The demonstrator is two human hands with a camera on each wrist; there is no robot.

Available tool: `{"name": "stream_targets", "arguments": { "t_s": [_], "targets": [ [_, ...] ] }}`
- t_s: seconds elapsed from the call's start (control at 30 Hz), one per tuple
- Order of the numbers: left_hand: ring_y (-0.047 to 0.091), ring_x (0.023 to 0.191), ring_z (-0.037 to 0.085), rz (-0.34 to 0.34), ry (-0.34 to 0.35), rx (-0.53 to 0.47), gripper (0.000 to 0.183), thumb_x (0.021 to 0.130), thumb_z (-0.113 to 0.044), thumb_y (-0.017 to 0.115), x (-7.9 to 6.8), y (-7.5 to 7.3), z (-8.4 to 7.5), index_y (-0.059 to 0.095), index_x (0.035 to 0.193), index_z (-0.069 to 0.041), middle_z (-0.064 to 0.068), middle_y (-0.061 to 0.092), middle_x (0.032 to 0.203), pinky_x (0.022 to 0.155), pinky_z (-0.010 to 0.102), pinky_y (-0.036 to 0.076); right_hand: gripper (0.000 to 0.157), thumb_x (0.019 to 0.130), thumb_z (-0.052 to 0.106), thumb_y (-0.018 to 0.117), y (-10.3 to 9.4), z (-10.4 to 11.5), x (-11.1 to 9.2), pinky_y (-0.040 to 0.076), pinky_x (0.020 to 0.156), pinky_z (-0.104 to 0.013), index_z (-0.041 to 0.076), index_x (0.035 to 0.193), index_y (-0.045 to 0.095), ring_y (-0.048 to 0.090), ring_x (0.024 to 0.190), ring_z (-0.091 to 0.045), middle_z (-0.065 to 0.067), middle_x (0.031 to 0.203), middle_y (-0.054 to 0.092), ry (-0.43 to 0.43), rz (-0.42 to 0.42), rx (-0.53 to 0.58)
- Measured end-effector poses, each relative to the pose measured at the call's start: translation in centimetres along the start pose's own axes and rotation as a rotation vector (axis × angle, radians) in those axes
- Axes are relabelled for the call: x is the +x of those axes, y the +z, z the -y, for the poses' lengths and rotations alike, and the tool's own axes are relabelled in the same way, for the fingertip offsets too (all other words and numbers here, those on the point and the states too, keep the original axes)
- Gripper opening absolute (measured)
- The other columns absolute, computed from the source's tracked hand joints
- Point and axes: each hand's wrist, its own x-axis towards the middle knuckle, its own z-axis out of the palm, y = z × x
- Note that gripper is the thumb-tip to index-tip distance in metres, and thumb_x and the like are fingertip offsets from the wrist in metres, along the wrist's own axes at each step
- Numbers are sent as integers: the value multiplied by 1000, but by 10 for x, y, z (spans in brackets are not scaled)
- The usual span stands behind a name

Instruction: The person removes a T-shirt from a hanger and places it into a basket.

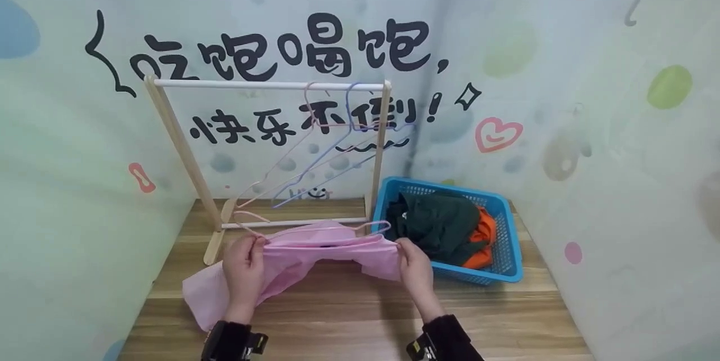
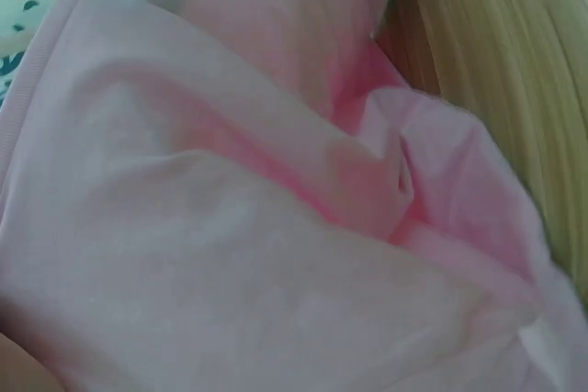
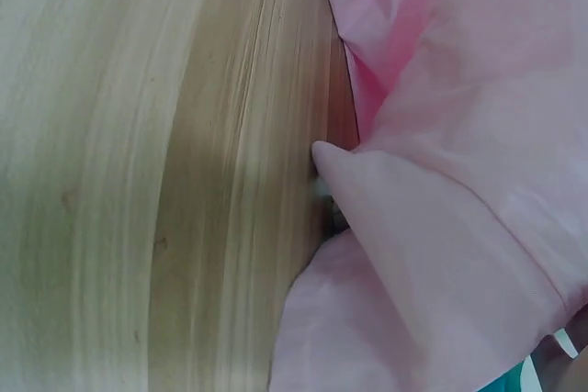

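Note:
Both hands hold a pink shirt stretched between them, close over the wooden tabletop. My left hand pinches one end of its upper edge, and my right hand pinches the other. A loose part of the shirt hangs out to the left, past the left wrist. Just beyond the held edge lies a pink hanger, its ends showing at both sides and its middle partly hidden by cloth. Pink folds of the shirt fill the left wrist view; in the right wrist view the shirt drapes beside bare wood.
Behind the shirt stands a clothes rack with a white bar and wooden posts. A pink hanger and a blue hanger hang near its right end. On the right, a blue basket holds dark green clothing and orange clothing.

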Motion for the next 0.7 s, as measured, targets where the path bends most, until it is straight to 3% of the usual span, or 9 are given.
{"name": "stream_targets", "arguments": {
  "t_s": [0.13, 0.27, 0.37, 0.43, 0.57, 0.63, 0.7],
  "targets": [
    [55, 72, 31, 55, 73, 8, 10, 83, 8, 70, -1, 9, -2, 65, 79, 0, 10, 66, 77, 74, 37, 37, 12, 101, 10, 56, 1, -2, 2, 53, 86, -46, 9, 110, 63, 65, 97, -25, -8, 108, 69, -41, 31, 128],
    [58, 75, 31, 84, 120, 39, 10, 81, 7, 72, -5, 19, -3, 66, 80, -1, 10, 66, 78, 76, 37, 38, 41, 99, 4, 58, 0, -2, 6, 51, 92, -48, 3, 138, 46, 61, 114, -32, -17, 131, 58, -163, 57, 309],
    [59, 78, 32, 102, 135, 49, 8, 82, 5, 72, -8, 26, -5, 67, 81, -2, 10, 67, 80, 77, 38, 40, 53, 96, 0, 61, -1, -2, 9, 53, 89, -47, -3, 145, 39, 61, 112, -33, -23, 130, 55, -222, 37, 346],
    [58, 79, 33, 114, 147, 46, 7, 83, 5, 71, -9, 29, -6, 68, 82, -2, 10, 67, 80, 77, 38, 40, 48, 96, -1, 61, -3, -2, 9, 55, 84, -42, -1, 141, 45, 62, 104, -28, -20, 121, 58, -217, 8, 315],
    [57, 79, 33, 149, 172, 41, 6, 85, 5, 69, -11, 33, -4, 69, 86, -1, 9, 67, 82, 77, 39, 40, 19, 99, 3, 58, -7, -5, 11, 54, 67, -28, 0, 118, 59, 62, 79, -19, -10, 97, 61, -178, -19, 300],
    [58, 80, 33, 179, 175, 35, 9, 84, 6, 68, -11, 34, -2, 70, 89, -1, 10, 68, 85, 77, 39, 41, 9, 99, 0, 55, -17, 2, 12, 51, 59, -25, -1, 105, 62, 60, 66, -24, -12, 88, 62, -169, 4, 347],
    [59, 83, 33, 208, 167, 21, 13, 83, 9, 68, -13, 34, 0, 71, 92, 0, 10, 68, 87, 79, 38, 42, 11, 100, -2, 51, -28, 10, 12, 49, 54, -25, -5, 98, 62, 59, 58, -31, -17, 82, 63, -150, 37, 416]
  ]
}}
